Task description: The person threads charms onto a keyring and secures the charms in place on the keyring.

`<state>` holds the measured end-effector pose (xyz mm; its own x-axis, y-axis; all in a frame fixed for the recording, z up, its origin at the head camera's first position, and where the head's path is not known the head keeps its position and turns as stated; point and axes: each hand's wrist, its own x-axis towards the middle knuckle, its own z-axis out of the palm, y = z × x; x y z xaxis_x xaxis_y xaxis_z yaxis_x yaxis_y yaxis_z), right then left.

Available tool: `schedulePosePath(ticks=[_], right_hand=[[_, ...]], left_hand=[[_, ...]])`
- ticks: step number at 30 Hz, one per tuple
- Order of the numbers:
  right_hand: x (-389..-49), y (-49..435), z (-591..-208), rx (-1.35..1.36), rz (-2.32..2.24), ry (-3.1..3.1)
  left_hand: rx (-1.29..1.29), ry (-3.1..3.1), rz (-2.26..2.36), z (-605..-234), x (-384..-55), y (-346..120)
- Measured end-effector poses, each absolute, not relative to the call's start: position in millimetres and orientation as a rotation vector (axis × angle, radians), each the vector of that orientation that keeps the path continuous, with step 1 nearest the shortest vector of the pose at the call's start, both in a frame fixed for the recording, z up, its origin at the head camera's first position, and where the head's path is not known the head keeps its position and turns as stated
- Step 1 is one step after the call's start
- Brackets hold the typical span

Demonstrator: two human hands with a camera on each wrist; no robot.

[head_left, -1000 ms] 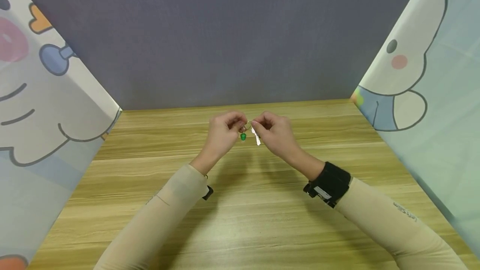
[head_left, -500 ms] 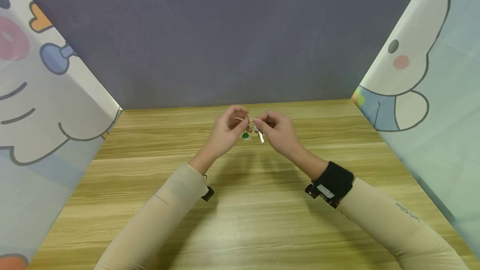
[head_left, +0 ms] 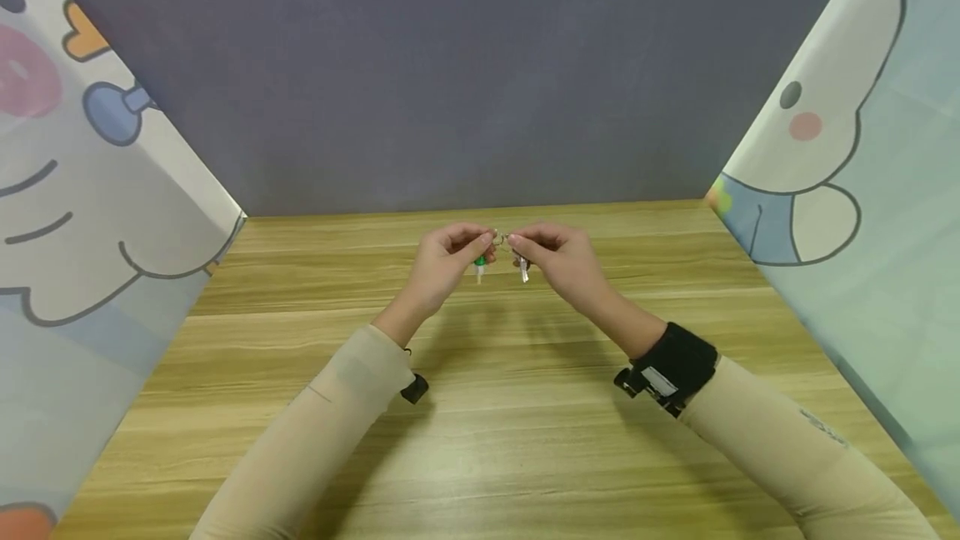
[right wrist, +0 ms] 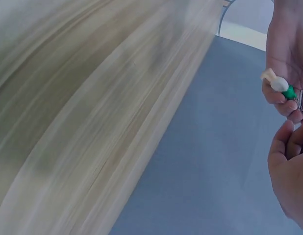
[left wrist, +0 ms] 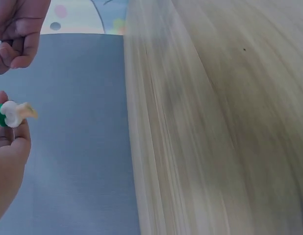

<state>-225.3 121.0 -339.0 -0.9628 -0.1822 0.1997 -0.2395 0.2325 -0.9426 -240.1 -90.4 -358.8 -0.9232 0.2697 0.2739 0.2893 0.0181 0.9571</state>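
Above the tabletop, fingertip to fingertip, my two hands work at a thin metal key ring [head_left: 501, 240]. My left hand [head_left: 442, 265] pinches the ring's left side between thumb and forefinger. Below those fingers hangs a small charm [head_left: 480, 267], green on top with white and cream parts; the right wrist view shows the charm [right wrist: 279, 84] on a short metal chain [right wrist: 299, 104]. A silvery key [head_left: 523, 270] points down from my right hand [head_left: 564, 263], whose thumb and fingers pinch it near the ring. The fingers hide the key's head and part of the ring.
Under both hands lies a wood-grain table [head_left: 480, 440]. A grey-blue panel [head_left: 480, 82] stands along its back edge. Cartoon-printed sheets flank it, one on the left [head_left: 150, 215] and one on the right [head_left: 795, 140].
My left hand opened its fingers slightly, then closed them on the ring again. The charm shifted and now shows its pale lower part. My right hand edged slightly right, keeping the key.
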Motion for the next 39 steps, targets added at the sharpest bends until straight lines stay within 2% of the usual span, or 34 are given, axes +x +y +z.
schedulePosePath(ticks=[4,12,20,39], right_hand=[[-226.4,123.9,-336.0,0.393,1.823,-2.543],[-227.0,126.1,-335.1,0.516,1.673,-2.647],[-226.2,124.0,-335.0,0.439,1.711,-2.625],[-223.5,125.9,-333.6,0.582,1.593,-2.587]], left_hand=[[-0.644,-2.218,-2.139,-357.8,-239.9,-89.1],[-0.666,-2.206,-2.245,-359.1,-240.1,-88.7],[-0.597,-2.115,-2.336,-361.1,-240.6,-86.1],[-0.845,-2.393,-1.515,-356.6,-237.1,-91.3]])
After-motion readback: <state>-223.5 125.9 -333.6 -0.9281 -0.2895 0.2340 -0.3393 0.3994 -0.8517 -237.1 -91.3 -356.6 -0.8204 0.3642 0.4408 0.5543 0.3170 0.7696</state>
